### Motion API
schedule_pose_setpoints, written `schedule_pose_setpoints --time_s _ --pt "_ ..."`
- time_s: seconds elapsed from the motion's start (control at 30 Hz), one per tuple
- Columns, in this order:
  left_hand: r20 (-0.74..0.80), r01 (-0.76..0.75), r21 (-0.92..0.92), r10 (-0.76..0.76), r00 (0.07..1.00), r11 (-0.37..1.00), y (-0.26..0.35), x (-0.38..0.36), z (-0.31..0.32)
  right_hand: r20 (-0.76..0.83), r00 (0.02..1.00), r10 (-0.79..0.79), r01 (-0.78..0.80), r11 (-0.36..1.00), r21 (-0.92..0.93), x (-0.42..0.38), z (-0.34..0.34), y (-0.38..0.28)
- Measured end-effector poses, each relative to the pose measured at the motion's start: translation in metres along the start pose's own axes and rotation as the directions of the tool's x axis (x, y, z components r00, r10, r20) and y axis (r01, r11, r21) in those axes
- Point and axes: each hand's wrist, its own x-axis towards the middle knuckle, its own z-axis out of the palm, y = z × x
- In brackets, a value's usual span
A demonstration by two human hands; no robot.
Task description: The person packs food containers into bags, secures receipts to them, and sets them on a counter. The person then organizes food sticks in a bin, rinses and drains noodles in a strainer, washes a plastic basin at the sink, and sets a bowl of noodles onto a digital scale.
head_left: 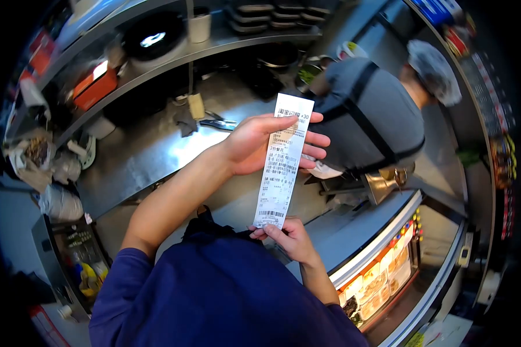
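Note:
A long printed paper receipt [279,173] hangs slantwise in front of my body, with Chinese text and a barcode near its lower end. My left hand [260,141] reaches in from the left and holds the upper part, thumb pressed on the print and fingers behind, their tips showing past the right edge. Lower down, my right hand [289,236] pinches the bottom end between thumb and fingers. Beyond the paper is a steel counter [150,156] with metal tongs [219,124] and a dark cloth [186,123] on it.
A co-worker [370,110] in a grey top and hair cap bends over at the right. A lit refrigerated case [382,272] with food trays stands at lower right. The shelf [173,66] above the counter carries an orange box [95,85], a round black-topped appliance [153,37] and stacked black containers [272,17].

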Motion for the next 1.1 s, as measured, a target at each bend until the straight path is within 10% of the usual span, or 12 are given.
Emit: schedule_pose_setpoints --time_s 0.47,0.93,1.1 --pt "-0.149 -0.268 0.002 0.265 0.953 0.963 0.135 -0.172 -0.097 0.269 0.955 0.128 -0.080 0.980 -0.182 0.168 0.126 -0.014" --pt "-0.450 -0.437 0.109 0.437 0.779 0.893 0.182 -0.168 -0.135 0.656 0.752 0.060 0.080 0.980 -0.182 0.308 0.070 -0.020" --pt "-0.515 -0.483 0.157 0.489 0.704 0.861 0.190 -0.158 -0.142 0.643 0.724 0.251 -0.145 0.966 -0.215 0.351 0.029 0.008"
